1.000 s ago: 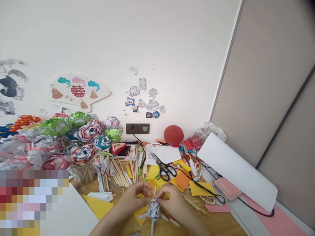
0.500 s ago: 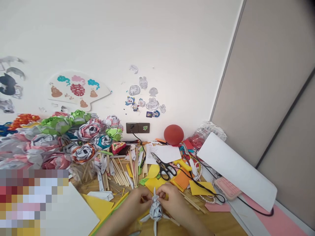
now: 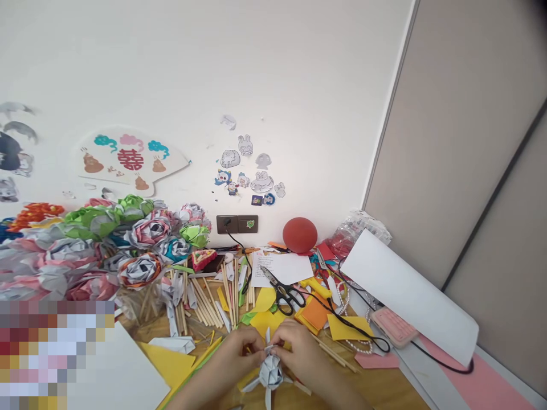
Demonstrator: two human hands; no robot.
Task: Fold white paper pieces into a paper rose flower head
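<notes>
Head view | your left hand point(image 3: 243, 348) and right hand point(image 3: 297, 345) pinch the paper flower point(image 3: 271, 374) at its far edge, apparently to steady its folds | flower between your forearms, over the worktop point(image 3: 367, 390)

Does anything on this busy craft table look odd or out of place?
A round red object, perhaps a balloon, near the wall and a pink keypad partly under a slanted white sheet seem odd, being unlike the surrounding paper scraps. The folded white paper between the left hand and right hand shows no obvious damage.
</notes>
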